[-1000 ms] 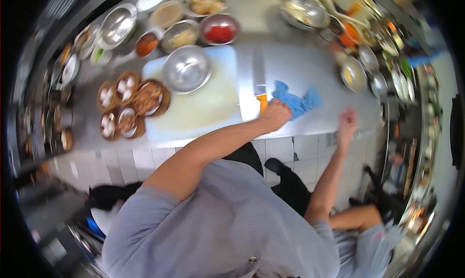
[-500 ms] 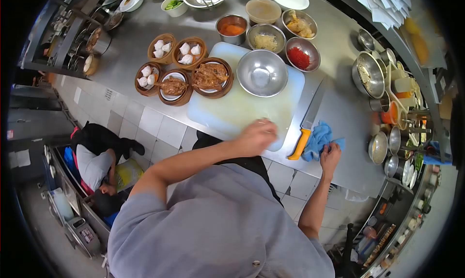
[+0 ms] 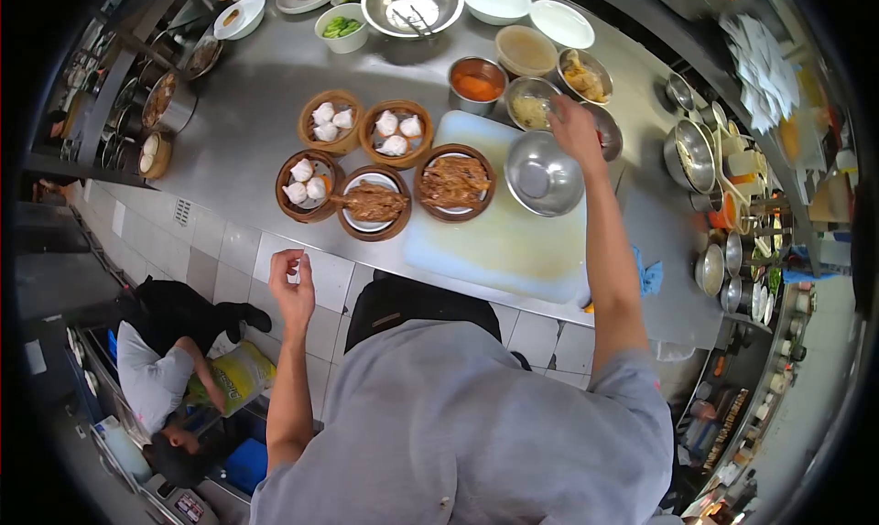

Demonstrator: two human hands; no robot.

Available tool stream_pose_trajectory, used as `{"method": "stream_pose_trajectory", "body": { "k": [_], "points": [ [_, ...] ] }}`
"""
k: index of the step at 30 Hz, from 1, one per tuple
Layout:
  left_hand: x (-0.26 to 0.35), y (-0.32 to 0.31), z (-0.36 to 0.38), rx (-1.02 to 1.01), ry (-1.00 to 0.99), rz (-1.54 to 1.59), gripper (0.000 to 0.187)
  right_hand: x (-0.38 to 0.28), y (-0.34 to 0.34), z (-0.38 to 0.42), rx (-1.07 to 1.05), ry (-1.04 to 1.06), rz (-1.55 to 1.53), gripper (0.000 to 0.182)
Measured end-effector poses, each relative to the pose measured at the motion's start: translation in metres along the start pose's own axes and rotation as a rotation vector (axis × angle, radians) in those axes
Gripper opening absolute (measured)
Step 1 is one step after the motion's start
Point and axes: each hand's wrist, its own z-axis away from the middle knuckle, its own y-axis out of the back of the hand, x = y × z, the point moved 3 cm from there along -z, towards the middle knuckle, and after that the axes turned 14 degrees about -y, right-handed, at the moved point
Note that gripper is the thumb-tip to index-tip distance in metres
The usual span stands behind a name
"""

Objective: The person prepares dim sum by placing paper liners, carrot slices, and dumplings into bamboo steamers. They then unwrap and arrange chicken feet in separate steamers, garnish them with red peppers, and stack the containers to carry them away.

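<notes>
My right hand (image 3: 577,129) is stretched out over the bowl of chopped pale bits (image 3: 528,106) and the bowl of red stuff (image 3: 608,127), which it partly covers. Its fingertips point down and are mostly hidden. In front of it, a bare metal mixing bowl (image 3: 546,175) stands on the white cutting board (image 3: 499,259). My left hand (image 3: 293,289) is raised before the counter's front edge, fingers loosely curled and apart, with nothing in them. Nearest to it is a bamboo steamer of white dumplings (image 3: 298,190). Another steamer holds brown braised pieces (image 3: 455,182).
My right forearm hides most of the knife, leaving part of its yellow handle (image 3: 589,307) beside a blue cloth (image 3: 647,273). A pot of orange sauce (image 3: 477,86) and a large metal bowl (image 3: 412,3) stand behind. A person (image 3: 165,378) crouches at left with a yellow bag (image 3: 240,378).
My right hand has left the blue cloth and reached forward to the bowls. My left hand has drawn back leftward from the cutting board. The view has shifted.
</notes>
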Motion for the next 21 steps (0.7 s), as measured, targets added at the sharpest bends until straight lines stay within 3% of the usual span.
{"method": "stream_pose_trajectory", "body": {
  "k": [2, 6, 8, 11, 21],
  "points": [
    [-0.021, 0.016, 0.003, 0.035, 0.054, -0.014, 0.006, 0.023, -0.049, -0.046, -0.064, 0.026, 0.162, 0.054],
    [-0.037, 0.038, 0.007, 0.064, 0.112, -0.043, 0.007, 0.023, -0.093, -0.08, -0.252, -0.23, 0.321, 0.062],
    [-0.045, 0.041, 0.015, 0.1, 0.166, -0.056, 0.006, 0.058, -0.128, -0.102, -0.238, -0.148, 0.372, 0.053],
    [-0.044, 0.037, 0.023, 0.162, 0.206, -0.059, 0.005, 0.008, -0.111, -0.081, -0.263, -0.327, 0.524, 0.042],
    [-0.026, 0.006, 0.035, 0.129, 0.206, -0.08, 0.008, 0.032, -0.121, -0.095, -0.169, -0.071, 0.488, 0.027]
  ]
}}
